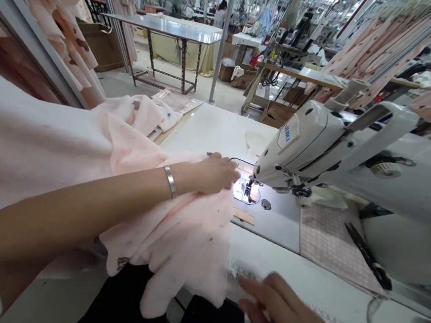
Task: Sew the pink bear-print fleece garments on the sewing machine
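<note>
Pale-pink spotted cloth [192, 240] lay left of the white metal sewing machine [304, 144], under the nearer left hand [217, 174]; neither this nor the blurred right hand [288, 313] clearly showed its grip.

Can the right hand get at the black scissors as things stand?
Probably yes. The black scissors lie uncovered on the checked cloth, to the right of the right hand. Nothing solid seems to stand between; only a thin cord loops close by.
</note>
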Demonstrator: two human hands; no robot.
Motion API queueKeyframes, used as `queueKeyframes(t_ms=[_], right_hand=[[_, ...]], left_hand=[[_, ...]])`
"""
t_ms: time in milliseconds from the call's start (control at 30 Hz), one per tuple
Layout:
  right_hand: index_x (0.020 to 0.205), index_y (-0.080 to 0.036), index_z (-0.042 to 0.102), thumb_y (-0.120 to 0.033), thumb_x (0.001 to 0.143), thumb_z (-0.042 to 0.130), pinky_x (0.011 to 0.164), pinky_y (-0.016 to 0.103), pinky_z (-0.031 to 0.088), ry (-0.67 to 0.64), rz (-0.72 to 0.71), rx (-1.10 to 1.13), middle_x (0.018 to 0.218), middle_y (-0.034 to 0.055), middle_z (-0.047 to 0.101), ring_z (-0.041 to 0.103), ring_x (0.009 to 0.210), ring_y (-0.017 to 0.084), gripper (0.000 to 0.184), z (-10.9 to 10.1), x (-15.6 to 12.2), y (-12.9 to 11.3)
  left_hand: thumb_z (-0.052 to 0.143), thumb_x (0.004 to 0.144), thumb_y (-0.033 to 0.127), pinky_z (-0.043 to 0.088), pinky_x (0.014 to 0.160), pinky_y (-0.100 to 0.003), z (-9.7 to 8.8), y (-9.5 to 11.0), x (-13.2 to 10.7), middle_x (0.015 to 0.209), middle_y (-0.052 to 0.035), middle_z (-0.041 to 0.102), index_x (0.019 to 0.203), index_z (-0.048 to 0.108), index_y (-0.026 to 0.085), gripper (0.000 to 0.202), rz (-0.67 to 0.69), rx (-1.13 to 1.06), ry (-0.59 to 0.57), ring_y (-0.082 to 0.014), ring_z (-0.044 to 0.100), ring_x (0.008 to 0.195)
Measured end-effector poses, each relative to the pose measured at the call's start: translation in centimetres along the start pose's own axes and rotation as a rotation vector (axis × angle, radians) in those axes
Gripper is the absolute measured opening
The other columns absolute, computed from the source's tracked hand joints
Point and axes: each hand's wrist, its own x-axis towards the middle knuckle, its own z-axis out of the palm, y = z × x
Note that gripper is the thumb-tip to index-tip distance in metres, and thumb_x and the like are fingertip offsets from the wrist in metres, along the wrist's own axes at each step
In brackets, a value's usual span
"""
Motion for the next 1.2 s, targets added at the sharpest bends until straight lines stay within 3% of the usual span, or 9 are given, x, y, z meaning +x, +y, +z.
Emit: queueKeyframes(t_ms=[167, 267, 400, 500, 633, 833, 1000, 1133, 1200], right_hand=[[0.118, -0.023, 0.055, -0.018, 0.09, 0.04, 0.044, 0.023, 0.031, -0.036, -0.061, -0.269, 0.076, 0.0022, 0.058, 0.055, 0.057, 0.014, 0.032, 0.6, 6.7, 1.9], [0.108, -0.023, 0.061, -0.016, 0.086, 0.044, 0.048, 0.023, 0.032, -0.167, -0.085, -0.244, 0.076, 0.0011, 0.059, 0.056, 0.061, 0.013, 0.028, 0.4, 8.3, 3.0], [0.101, -0.03, 0.062, -0.018, 0.088, 0.043, 0.059, 0.021, 0.04, -0.277, -0.073, -0.216, 0.085, -0.0027, 0.063, 0.06, 0.074, 0.012, 0.026, -0.7, 8.9, 4.9], [0.111, -0.028, 0.058, -0.026, 0.092, 0.037, 0.057, 0.024, 0.038, -0.222, 0.028, -0.31, 0.089, 0.0011, 0.064, 0.06, 0.072, 0.015, 0.028, -0.8, 10.0, 6.7], [0.082, -0.023, 0.058, -0.033, 0.093, 0.035, 0.049, 0.023, 0.03, -0.219, 0.076, -0.39, 0.071, -0.0004, 0.062, 0.055, 0.056, 0.013, 0.027, -0.6, 10.4, 8.8], [0.087, -0.021, 0.061, -0.042, 0.094, 0.026, 0.044, 0.025, 0.02, -0.076, 0.183, -0.552, 0.059, 0.004, 0.061, 0.046, 0.039, 0.014, 0.042, -1.4, 8.9, 11.5], [0.084, -0.021, 0.066, -0.047, 0.095, 0.023, 0.046, 0.027, 0.021, 0.019, 0.205, -0.613, 0.046, 0.002, 0.053, 0.039, 0.034, 0.014, 0.051, -0.7, 8.7, 12.5], [0.087, -0.018, 0.068, -0.049, 0.094, 0.027, 0.046, 0.028, 0.022, 0.095, 0.182, -0.607, 0.05, 0.0033, 0.056, 0.038, 0.033, 0.013, 0.052, -0.3, 8.4, 13.0], [0.092, -0.015, 0.068, -0.047, 0.094, 0.03, 0.045, 0.027, 0.022, 0.131, 0.136, -0.581, 0.052, 0.0042, 0.057, 0.041, 0.035, 0.014, 0.049, -0.4, 8.0, 13.0]], left_hand=[[0.043, 0.074, -0.003, 0.039, 0.075, -0.032, -2.0, 3.0, -1.9, 0.092, -0.0063, 0.059, 0.092, 0.054, 0.015, 0.027, -0.185, -0.046, 0.195, -0.0195, 0.051, 0.086], [0.044, 0.082, 0.007, 0.042, 0.088, -0.037, -0.8, 6.0, -4.9, 0.111, -0.0099, 0.058, 0.101, 0.055, 0.013, 0.023, -0.144, -0.11, 0.139, -0.0228, 0.051, 0.105], [0.044, 0.091, 0.029, 0.023, 0.111, -0.048, 1.0, 8.3, -8.0, 0.139, -0.0124, 0.041, 0.119, 0.05, 0.013, 0.033, -0.089, -0.107, 0.143, -0.0285, 0.033, 0.131], [0.047, 0.089, 0.038, 0.023, 0.11, -0.05, 0.9, 8.0, -8.0, 0.136, -0.0111, 0.044, 0.113, 0.054, 0.017, 0.033, -0.077, -0.183, 0.115, -0.0297, 0.036, 0.128], [0.048, 0.088, 0.047, 0.021, 0.11, -0.054, 0.8, 6.6, -6.6, 0.139, -0.013, 0.04, 0.121, 0.05, 0.017, 0.045, -0.051, -0.262, 0.117, -0.0317, 0.032, 0.131], [0.041, 0.091, 0.049, 0.022, 0.109, -0.053, 0.9, 4.7, -3.8, 0.142, -0.0164, 0.037, 0.124, 0.049, 0.018, 0.046, 0.056, -0.283, 0.06, -0.0309, 0.032, 0.133], [0.042, 0.091, 0.049, 0.025, 0.107, -0.052, 0.6, 3.1, -2.0, 0.142, -0.019, 0.036, 0.127, 0.048, 0.017, 0.048, 0.094, -0.268, -0.001, -0.0318, 0.031, 0.134], [0.042, 0.092, 0.049, 0.028, 0.105, -0.05, 0.5, 3.5, -2.0, 0.141, -0.0174, 0.038, 0.127, 0.048, 0.018, 0.047, 0.119, -0.228, 0.041, -0.0312, 0.031, 0.133], [0.045, 0.092, 0.042, 0.035, 0.099, -0.045, 0.3, 4.6, -2.4, 0.129, -0.0139, 0.049, 0.112, 0.058, 0.017, 0.034, 0.11, -0.185, 0.08, -0.0286, 0.042, 0.122]])
